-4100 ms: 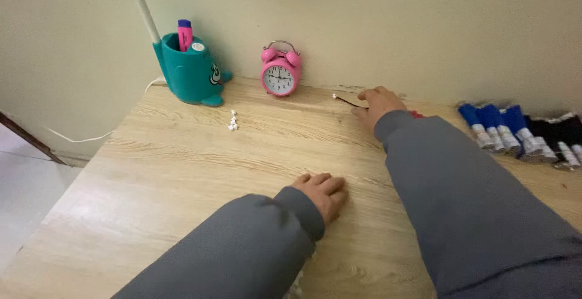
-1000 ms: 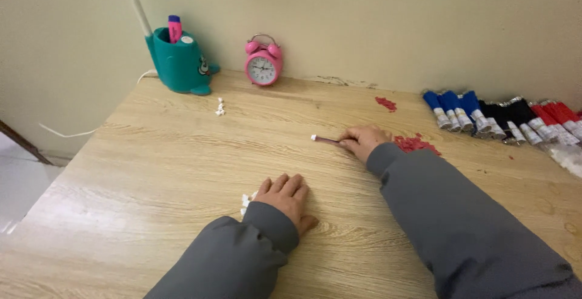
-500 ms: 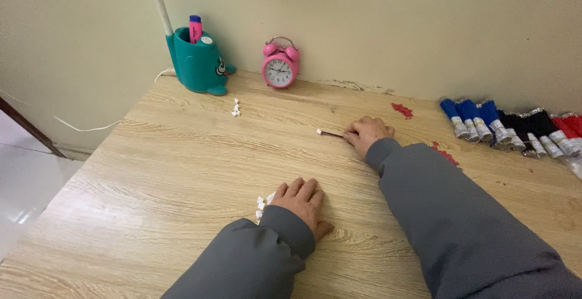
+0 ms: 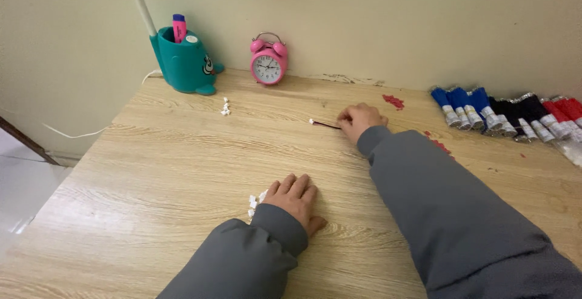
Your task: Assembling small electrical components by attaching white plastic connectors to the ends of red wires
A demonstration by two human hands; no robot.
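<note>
Wire (image 4: 326, 124) w/ white tip lies on our desk (image 4: 151, 172), pinched at its near end by our right hand (image 4: 360, 121), tip pointing left. Left hand (image 4: 293, 198) rests flat, released, beside small white connectors (image 4: 253, 205).

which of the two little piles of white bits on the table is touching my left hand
The near pile of white bits, right at your left hand. The other pile lies far off by the teal pen holder.
</note>
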